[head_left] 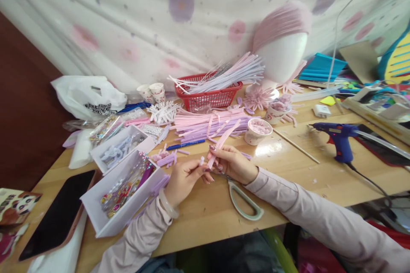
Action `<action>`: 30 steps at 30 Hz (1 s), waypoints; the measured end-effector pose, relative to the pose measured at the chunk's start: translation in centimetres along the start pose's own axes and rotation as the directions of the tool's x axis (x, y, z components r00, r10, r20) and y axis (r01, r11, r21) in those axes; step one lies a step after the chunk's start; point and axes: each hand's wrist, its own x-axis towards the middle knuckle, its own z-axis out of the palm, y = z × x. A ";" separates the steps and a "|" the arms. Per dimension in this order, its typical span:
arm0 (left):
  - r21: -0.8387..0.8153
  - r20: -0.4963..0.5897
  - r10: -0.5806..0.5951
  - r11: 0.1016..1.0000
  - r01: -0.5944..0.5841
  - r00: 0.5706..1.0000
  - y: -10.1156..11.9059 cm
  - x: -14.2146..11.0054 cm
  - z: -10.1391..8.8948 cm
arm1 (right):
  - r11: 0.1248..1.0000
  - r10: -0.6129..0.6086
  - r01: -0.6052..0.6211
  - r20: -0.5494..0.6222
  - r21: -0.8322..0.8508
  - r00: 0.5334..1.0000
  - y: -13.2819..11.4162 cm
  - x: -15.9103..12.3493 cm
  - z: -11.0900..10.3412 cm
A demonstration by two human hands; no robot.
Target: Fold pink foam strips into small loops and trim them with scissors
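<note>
My right hand (232, 163) is closed on a pink pipe cleaner (224, 138) that slants up to the right over the wooden table (288, 179). My left hand (184, 178) pinches the lower end of the same strip, fingertips meeting the right hand's. Light green-handled scissors (245, 200) lie on the table just under my right wrist. Short cut pink pieces (166, 158) lie left of my hands.
A pile of pink and lilac pipe cleaners (208, 123), a red basket (208, 96) of white ones, paper cups (258, 131), a blue pen (185, 145), white boxes (123, 192) of trinkets, a phone (60, 213), a blue glue gun (339, 138) and a foam head (283, 51).
</note>
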 end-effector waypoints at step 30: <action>-0.120 0.090 -0.245 0.960 0.255 0.965 0.4 0.0 0.1 | 0.917 -0.192 0.190 0.030 -0.352 0.981 -0.4 -0.8 0.2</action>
